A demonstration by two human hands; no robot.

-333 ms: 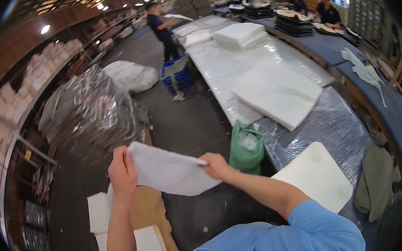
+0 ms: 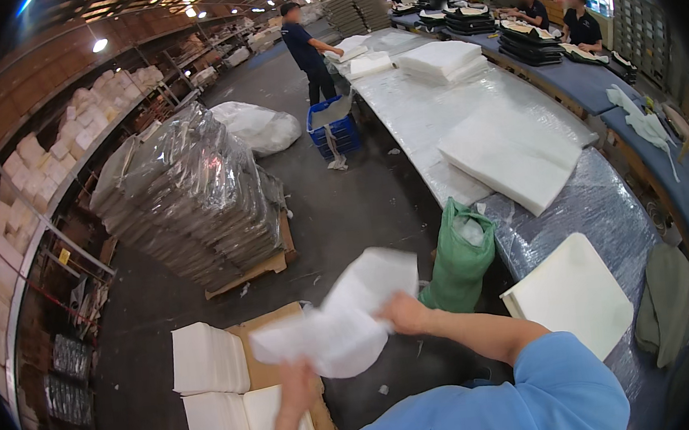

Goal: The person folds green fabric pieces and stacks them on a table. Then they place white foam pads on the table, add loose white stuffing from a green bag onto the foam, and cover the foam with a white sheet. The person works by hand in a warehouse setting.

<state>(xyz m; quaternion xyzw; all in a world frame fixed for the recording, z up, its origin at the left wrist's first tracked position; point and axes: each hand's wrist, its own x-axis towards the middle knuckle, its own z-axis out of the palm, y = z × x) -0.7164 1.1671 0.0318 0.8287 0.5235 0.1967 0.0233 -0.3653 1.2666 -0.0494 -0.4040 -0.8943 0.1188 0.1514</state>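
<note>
Lowered since a moment ago, both hands pinch a blurred, thin white fabric sheet: left hand below it, right hand at its edge. Beside it, a green sack (open-topped) holds white material.

Dark concrete floor, wall shelving (ceiling lamps lit).

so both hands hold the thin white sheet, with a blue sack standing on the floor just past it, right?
Not quite: the head view shows the sack is green, not blue. Both the left hand and right hand do hold the thin white sheet.
</note>
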